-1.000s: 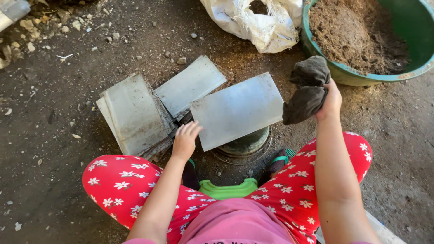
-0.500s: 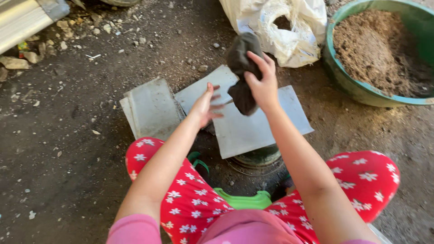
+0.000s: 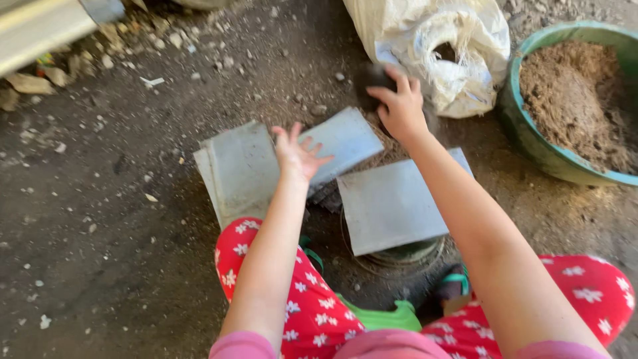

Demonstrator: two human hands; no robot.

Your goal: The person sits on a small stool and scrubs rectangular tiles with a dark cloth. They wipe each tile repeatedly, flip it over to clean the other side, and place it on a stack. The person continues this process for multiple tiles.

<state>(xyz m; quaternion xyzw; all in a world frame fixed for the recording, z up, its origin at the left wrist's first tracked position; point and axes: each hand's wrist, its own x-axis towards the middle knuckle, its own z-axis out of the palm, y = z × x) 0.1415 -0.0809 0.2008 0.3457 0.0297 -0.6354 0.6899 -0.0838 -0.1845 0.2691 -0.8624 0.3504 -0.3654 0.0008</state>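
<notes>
My right hand [image 3: 401, 106] reaches forward, closed over a dark lump of clay [image 3: 373, 81] that it presses toward the dirt ground beyond the grey tiles. My left hand [image 3: 298, 154] hovers open, fingers spread, over the middle grey tile [image 3: 342, 143]. A larger grey tile [image 3: 392, 203] lies on a round metal stand in front of my knees. A stack of grey tiles [image 3: 238, 169] sits to the left. The lump is blurred and mostly hidden by my fingers.
A green basin [image 3: 531, 143] filled with brown soil stands at the right. A white woven sack [image 3: 435, 50] lies behind the tiles. Stones and rubble line the far edge. My legs in red flowered trousers [image 3: 292, 299] frame the stand.
My right hand carried the dark lump from the right, across the tiles, and down to the ground beyond them. My left hand lifted off the tile and opened.
</notes>
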